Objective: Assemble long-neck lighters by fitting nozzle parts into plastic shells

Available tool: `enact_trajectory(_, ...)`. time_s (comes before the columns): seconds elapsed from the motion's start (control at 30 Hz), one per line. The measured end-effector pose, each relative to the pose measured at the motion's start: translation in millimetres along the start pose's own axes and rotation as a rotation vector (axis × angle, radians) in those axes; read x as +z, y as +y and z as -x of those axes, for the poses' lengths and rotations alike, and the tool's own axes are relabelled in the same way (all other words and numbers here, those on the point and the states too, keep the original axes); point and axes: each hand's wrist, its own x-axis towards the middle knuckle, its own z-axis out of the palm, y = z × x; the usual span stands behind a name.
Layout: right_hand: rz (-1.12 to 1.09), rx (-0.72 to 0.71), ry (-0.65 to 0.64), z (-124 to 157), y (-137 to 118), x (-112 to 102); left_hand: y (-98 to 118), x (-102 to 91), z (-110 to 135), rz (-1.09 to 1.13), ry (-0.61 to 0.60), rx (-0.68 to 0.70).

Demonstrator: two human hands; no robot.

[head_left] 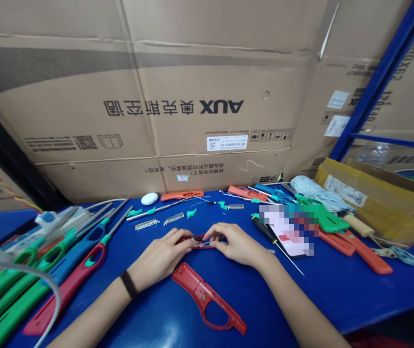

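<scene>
My left hand (163,253), with a dark band on the wrist, grips the left end of a red lighter casing half (204,247). At the other end, the fingers of my right hand (235,244) are closed on the same casing half, with small dark and metal parts inside it partly hidden by the fingers. A second red casing half (210,299) with a looped trigger opening lies inner side up on the blue table, just below my hands. Clear plastic fuel tanks (146,224) and a green trigger piece (191,213) lie beyond my hands.
Several long-necked lighters (80,285) lie at the left beside a white cable (52,285). At the right are a screwdriver (277,243), a partly blurred phone (283,232), orange casings (366,251) and a yellow-taped box (377,193). A large cardboard sheet (178,72) stands behind.
</scene>
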Motion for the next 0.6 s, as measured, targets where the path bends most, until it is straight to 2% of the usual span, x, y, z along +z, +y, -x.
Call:
enact_trajectory(0.4,0.016,0.082,0.069,-0.2,1.4,3.9,0.1,0.5,-0.4,0.021,0.026,0.026)
enact_trajectory(0.6,0.147,0.001,0.049,2.2,-8.5,-1.0,-0.5,-0.7,-1.0,0.059,0.041,0.020)
